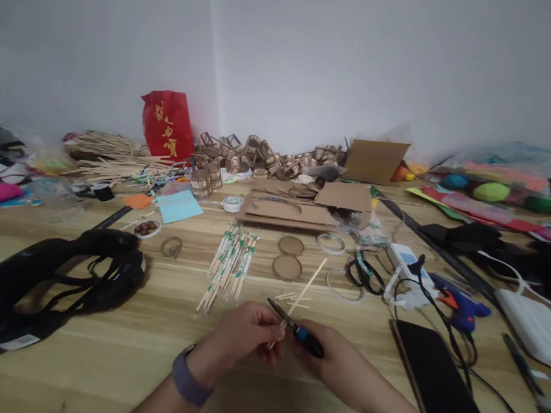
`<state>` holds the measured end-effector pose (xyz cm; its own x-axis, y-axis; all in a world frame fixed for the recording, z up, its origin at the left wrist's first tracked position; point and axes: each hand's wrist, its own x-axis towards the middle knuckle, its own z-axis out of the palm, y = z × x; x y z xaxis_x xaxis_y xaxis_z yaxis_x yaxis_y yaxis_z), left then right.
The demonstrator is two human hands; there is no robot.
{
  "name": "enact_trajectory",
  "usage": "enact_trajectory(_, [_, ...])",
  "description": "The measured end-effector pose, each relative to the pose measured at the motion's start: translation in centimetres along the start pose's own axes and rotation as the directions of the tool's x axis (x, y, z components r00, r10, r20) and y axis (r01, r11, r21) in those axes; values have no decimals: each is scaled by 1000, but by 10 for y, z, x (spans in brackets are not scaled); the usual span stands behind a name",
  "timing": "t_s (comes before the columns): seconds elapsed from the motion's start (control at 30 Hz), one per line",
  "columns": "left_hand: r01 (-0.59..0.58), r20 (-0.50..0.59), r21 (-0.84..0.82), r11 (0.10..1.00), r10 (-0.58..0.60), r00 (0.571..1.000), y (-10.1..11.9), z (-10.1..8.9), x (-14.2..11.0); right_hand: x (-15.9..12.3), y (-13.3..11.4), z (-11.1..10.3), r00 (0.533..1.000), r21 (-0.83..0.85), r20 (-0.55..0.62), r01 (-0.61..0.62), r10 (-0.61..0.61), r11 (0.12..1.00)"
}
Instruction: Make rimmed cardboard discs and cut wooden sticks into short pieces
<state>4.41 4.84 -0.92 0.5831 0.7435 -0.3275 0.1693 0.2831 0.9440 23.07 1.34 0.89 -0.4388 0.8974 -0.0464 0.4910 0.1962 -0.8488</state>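
My left hand (260, 330) pinches a thin wooden stick (311, 281), likely a chopstick, which slants up to the right. My right hand (326, 361) grips dark-handled scissors (305, 339), and their blades lie across the stick close to my left fingers. Just beyond the blades are short cut stick pieces (291, 297) on the table. Two round cardboard discs (287, 267) with dark edges lie farther out. To their left are several paper-wrapped chopsticks (229, 260) with green print.
A black head strap device (58, 283) sits at left. On the right are a blue glue gun (463, 309), a black phone (439, 378), cables and a white power strip (410, 271). Cardboard sheets (289, 214), small woven barrels (202, 183) and a red bag (168, 125) stand at the back.
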Motion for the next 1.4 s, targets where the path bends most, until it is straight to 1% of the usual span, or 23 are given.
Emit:
enact_trajectory(0.17, [0,-17,-66,998,-1,1000,-5,0,5,-2,5,1,999,5,-15,-30,30,1000])
enact_trajectory(0.3, [-15,-33,-92,996,12,999,-1,2,4,-4,1,-4,999,49,29,-38,37,998])
enact_trajectory(0.37, [-14,-23,-119,993,12,1000,2,4,1,-6,-3,-8,996,86,61,-74,69,994])
enact_trajectory(0.5, [18,15,-221,975,-15,1000,8,8,-4,-10,-7,-17,979,182,113,-187,168,965])
enact_trajectory(0.63, [57,21,-309,949,-53,998,10,11,-5,-11,-6,-19,966,265,149,-246,212,932])
enact_trajectory(0.87, [66,15,-363,929,-65,998,10,14,-5,-10,-2,-17,979,234,124,-187,162,954])
enact_trajectory(1.03, [70,18,-364,929,-68,997,8,14,-4,-12,-4,-19,978,221,132,-188,162,957])
enact_trajectory(1.27, [52,5,-285,957,-53,999,14,14,-8,-13,-3,-22,981,150,140,-152,132,977])
enact_trajectory(1.4, [59,-2,-249,967,-61,998,15,14,-9,-11,1,-18,989,98,113,-109,98,989])
